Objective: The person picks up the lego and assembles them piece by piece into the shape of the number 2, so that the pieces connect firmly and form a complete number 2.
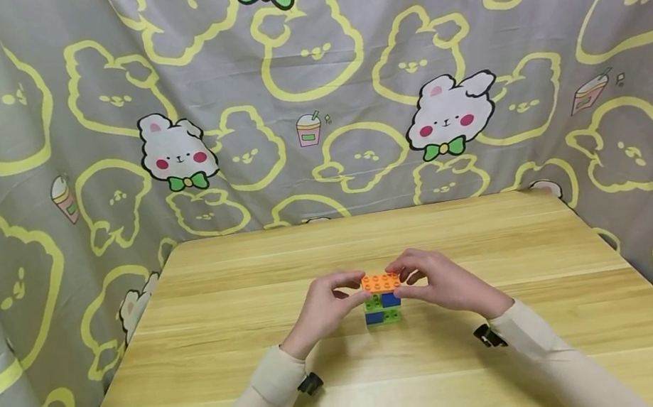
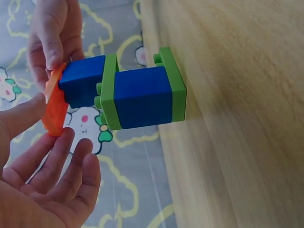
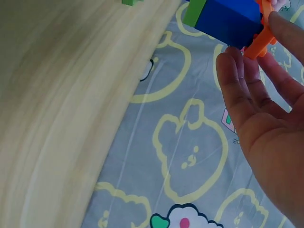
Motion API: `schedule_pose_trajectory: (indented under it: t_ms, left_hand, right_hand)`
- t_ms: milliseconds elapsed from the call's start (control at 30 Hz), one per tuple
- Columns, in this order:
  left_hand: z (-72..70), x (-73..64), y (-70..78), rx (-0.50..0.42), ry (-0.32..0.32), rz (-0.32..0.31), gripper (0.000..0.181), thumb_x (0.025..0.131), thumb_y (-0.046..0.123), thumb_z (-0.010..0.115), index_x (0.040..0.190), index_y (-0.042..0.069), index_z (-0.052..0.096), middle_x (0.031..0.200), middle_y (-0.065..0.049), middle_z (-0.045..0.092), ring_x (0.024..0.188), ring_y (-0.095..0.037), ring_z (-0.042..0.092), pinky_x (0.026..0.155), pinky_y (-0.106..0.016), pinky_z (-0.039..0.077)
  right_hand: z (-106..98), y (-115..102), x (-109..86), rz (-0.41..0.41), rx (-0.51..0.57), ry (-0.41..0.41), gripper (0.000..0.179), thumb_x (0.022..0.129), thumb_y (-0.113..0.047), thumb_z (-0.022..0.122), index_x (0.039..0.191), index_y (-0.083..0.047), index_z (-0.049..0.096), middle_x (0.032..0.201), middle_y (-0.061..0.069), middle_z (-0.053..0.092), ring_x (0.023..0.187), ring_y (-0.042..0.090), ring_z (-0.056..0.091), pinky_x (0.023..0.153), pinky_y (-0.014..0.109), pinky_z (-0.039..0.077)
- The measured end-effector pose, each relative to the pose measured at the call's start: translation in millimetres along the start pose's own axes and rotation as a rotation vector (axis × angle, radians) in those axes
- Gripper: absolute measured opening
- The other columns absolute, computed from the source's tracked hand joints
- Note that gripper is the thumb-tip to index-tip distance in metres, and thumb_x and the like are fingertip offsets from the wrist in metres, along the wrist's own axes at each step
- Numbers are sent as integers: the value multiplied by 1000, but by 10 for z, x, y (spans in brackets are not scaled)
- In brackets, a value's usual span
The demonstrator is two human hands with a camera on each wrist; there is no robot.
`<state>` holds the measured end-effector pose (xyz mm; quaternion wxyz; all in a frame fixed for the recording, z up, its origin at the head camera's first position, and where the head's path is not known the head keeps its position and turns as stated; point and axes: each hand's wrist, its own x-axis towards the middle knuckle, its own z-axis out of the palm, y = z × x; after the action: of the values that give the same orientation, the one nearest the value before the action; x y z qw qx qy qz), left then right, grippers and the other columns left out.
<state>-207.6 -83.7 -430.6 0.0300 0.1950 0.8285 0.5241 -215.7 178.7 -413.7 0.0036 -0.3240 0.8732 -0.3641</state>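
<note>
A small tower of toy building bricks stands upright on the table. From the bottom it has a green plate (image 2: 176, 90), a blue brick (image 2: 142, 97) toward the left, a second green plate (image 2: 109, 95) and another blue brick (image 2: 84, 80) toward the right. On top is a thin orange brick (image 1: 381, 283) with studs facing up, over the upper blue brick. My left hand (image 1: 331, 298) pinches the orange brick's left end between thumb and fingers. At its right end, my right hand (image 1: 439, 278) pinches it the same way.
The light wooden table (image 1: 235, 276) reaches back to a grey patterned curtain (image 1: 318, 75), which also hangs along both sides. A small black device (image 1: 310, 383) is worn at the left wrist and another black device (image 1: 489, 336) at the right.
</note>
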Motion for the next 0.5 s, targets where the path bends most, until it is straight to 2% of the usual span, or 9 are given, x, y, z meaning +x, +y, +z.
schedule_pose_trajectory:
  t_ms: [167,333,500]
  left_hand:
    - [5,-11,4,6,-1,-22,36,91,27,80,123,12,75,122,0,72,111,-20,66,85,-31,57]
    - [15,-12,-10,2,-2,-23,35,90,26,81,122,12,75,121,-1,72,112,-25,66,84,-29,58]
    - [16,-11,-9,3,-2,-17,35,90,26,81,122,11,75,120,-2,72,112,-26,65,83,-29,57]
  right_hand:
    - [17,45,-20,31,82,-10,36,97,-32,72,130,-18,65,125,-3,66,106,13,68,92,34,58]
    - [70,84,-56,87,211,-75,37,105,-36,59,138,-20,58,140,4,59,121,26,64,97,39,56]
    - [121,98,-90,169,343,-128,44,109,-37,50,148,-19,48,149,8,51,123,32,62,99,49,55]
